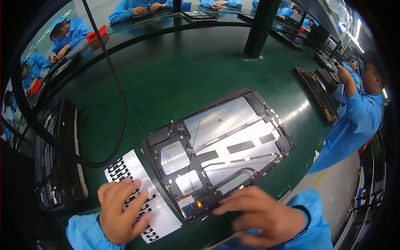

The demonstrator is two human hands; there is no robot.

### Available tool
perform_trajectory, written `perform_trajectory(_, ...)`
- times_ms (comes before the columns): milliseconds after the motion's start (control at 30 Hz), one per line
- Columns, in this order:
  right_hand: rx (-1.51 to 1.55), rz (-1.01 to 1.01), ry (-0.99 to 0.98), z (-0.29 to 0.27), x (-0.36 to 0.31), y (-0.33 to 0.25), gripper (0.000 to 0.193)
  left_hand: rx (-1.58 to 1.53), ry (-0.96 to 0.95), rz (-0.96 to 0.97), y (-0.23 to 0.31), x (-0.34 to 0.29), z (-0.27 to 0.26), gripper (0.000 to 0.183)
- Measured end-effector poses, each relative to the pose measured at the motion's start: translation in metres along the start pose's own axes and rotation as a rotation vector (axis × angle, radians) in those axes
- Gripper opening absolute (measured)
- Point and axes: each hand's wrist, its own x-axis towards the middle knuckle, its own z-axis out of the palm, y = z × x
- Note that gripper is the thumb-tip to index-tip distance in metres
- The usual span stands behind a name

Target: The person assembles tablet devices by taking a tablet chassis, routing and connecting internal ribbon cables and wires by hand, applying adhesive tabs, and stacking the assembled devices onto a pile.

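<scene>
An opened tablet-like device (216, 155), its silver battery plates, black strips and thin cables exposed, lies tilted on the green table. Left of it is a white sheet (160, 210) with rows of small black stickers. Over this sheet rests my left hand (123, 208), fingers spread and gripping nothing visible. My right hand (264, 214) hovers at the device's near right corner, slightly blurred by motion. Its fingers reach left toward a small orange part (199, 204), thumb apart from them, and I see nothing held. A thin dark wire (193, 146) stands up across the device.
A black cable (123, 100) hangs down in a loop on the left, beside a stack of dark device frames (56, 158). A dark post (261, 31) rises from the far table (166, 62). At right are a long dark tray (316, 93) and a standing person (354, 121) in blue.
</scene>
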Motion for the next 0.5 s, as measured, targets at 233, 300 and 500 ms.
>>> perform_trajectory(233,-0.04,0.197,0.183,-0.046,-0.022,0.027,0.009,-0.263,0.097,0.506,0.053,0.049,0.0,0.027)
perform_trajectory(300,-0.006,0.177,0.194,-0.048,-0.012,0.034,0.008,-0.178,0.128,0.683,0.061,0.066,0.006,0.029)
perform_trajectory(500,0.03,0.141,0.214,-0.041,0.0,0.046,0.009,-0.162,0.104,0.716,0.058,0.075,0.022,0.024)
